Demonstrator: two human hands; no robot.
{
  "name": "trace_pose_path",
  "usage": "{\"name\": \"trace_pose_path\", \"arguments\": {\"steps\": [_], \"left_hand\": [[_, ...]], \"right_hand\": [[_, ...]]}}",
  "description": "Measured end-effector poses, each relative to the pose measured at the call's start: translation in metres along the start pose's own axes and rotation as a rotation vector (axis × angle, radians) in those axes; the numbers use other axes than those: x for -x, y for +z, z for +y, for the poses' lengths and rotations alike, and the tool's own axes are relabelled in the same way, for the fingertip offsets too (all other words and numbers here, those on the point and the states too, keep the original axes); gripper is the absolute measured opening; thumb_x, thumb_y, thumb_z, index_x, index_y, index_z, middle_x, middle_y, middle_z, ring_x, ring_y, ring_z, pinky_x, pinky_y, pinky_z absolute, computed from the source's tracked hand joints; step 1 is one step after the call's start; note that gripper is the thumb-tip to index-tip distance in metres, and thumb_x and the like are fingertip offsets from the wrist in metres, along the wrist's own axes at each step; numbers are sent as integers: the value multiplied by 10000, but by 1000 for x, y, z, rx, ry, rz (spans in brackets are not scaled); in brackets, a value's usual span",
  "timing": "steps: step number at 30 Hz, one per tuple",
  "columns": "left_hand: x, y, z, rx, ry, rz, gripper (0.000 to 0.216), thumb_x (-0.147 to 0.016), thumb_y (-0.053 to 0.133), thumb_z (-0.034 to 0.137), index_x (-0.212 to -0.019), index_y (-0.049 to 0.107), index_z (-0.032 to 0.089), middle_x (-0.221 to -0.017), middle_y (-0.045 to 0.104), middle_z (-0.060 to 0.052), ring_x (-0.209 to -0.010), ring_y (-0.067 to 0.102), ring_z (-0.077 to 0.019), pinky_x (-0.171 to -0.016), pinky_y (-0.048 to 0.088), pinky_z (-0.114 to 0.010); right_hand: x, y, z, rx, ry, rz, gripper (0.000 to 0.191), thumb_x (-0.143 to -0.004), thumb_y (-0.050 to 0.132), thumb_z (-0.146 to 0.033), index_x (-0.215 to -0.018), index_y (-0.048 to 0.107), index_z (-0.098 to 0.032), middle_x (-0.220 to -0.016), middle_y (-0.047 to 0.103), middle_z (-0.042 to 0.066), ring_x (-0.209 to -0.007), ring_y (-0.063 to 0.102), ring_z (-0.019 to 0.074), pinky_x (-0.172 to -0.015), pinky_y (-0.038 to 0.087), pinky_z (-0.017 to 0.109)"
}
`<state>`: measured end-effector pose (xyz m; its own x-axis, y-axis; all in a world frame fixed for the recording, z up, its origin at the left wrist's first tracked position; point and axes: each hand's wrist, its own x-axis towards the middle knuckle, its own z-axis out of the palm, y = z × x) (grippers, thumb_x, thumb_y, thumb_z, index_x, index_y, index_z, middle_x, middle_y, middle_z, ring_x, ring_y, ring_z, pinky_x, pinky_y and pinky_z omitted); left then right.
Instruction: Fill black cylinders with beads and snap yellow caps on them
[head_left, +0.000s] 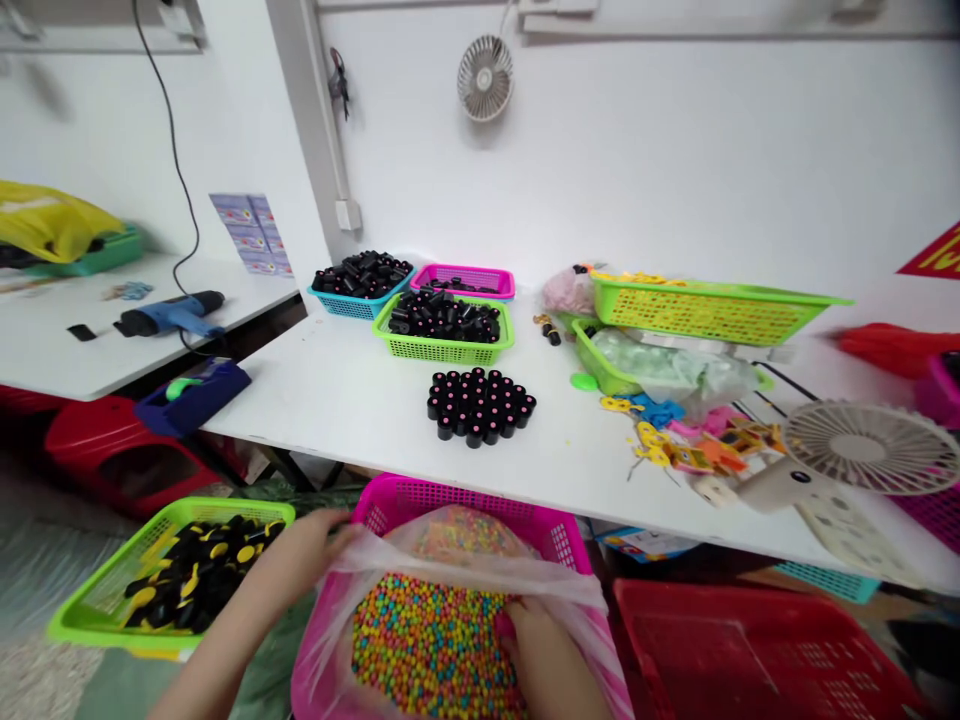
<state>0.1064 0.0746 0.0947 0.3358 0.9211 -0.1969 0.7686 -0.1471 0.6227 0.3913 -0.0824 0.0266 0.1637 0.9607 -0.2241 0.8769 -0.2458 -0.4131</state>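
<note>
A clear plastic bag [480, 572] full of small round multicoloured beads [427, 640] lies open inside a magenta basket [577, 545]. My left hand [334, 537] is at the basket's left rim, its fingers closed on the edge of the bag. Inside the bag, at the right side of the beads, is my right hand [529, 632]. Its fingers are curled around a small pink thing [505, 627] whose kind I cannot make out. The fingertips are partly hidden among the beads.
A lime basket [172, 510] of black and yellow pieces stands left, a red crate [750, 650] right. On the white table [375, 420] are grouped black cylinders [480, 405], a lime basket of them [450, 350], small coloured toys [697, 450] and a fan [862, 447].
</note>
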Motion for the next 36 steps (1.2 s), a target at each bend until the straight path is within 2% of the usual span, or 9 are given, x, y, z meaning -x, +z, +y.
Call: {"name": "trace_pose_path", "arguments": {"steps": [3,6,10,13,22,28,31,34,36], "left_hand": [[-43,-9,31,371,149,200,437,-800,610,490,-1144,644,222,-1070,722,-82,-1025,650,-294,-1010,425,-433],[-114,-4,64,550,178,312,395,-935,436,477,-1190,607,229,-1299,612,-79,-1208,555,-240,-1048,413,-390],[-200,16,97,719,135,393,398,-945,525,409,-1271,537,181,-1343,539,-119,-1175,556,-263,-987,460,-504],[-231,35,111,787,159,384,374,-930,565,375,-1252,553,184,-1318,550,-107,-1147,567,-258,-968,477,-499],[-237,74,130,830,221,352,400,-936,553,381,-1289,527,196,-1357,521,-112,-1192,539,-271,-1001,447,-521],[-221,63,117,752,292,204,600,-954,387,569,-1455,321,246,-1531,340,-152,-1381,378,-311,-1106,337,-531],[-199,48,96,627,406,58,969,-771,583,705,-1511,158,246,-1593,194,-187,-1469,201,-336,-1153,257,-508],[-179,44,88,484,508,-31,1468,-389,900,549,-1522,38,196,-1595,94,-246,-1467,131,-409,-1159,176,-570],[-172,51,94,409,551,-21,1543,-312,932,459,-1517,16,160,-1589,53,-265,-1464,77,-439,-1167,81,-593]], "right_hand": [[3,0,6,-25,-21,-26,433,-805,474,-100,-1175,693,-159,-1218,671,145,-1229,569,276,-1068,403,351],[2,4,10,-56,-11,-61,447,-788,503,-111,-1199,672,-164,-1302,625,117,-1248,551,266,-1099,372,352],[0,6,9,-25,-13,-90,423,-830,465,-135,-1203,664,-143,-1304,619,135,-1227,566,276,-1097,372,361],[1,2,6,-6,-11,-85,434,-819,471,-136,-1204,667,-169,-1262,644,136,-1246,551,285,-1108,355,361],[3,-12,3,-51,-32,-72,459,-795,498,-182,-1219,660,-255,-1324,621,68,-1270,539,265,-1091,378,324],[6,-15,-1,-48,-54,-42,521,-745,525,-147,-1235,646,-273,-1331,619,52,-1293,517,267,-1101,371,329],[7,-15,0,-53,-56,-32,525,-746,529,-146,-1238,644,-289,-1335,616,44,-1287,523,275,-1104,376,348],[5,-17,1,-58,-62,-30,526,-747,539,-155,-1243,642,-297,-1348,605,41,-1300,508,287,-1112,369,369],[3,-19,1,-56,-76,-31,545,-739,551,-159,-1259,630,-303,-1357,597,33,-1317,490,285,-1119,361,369]]}}
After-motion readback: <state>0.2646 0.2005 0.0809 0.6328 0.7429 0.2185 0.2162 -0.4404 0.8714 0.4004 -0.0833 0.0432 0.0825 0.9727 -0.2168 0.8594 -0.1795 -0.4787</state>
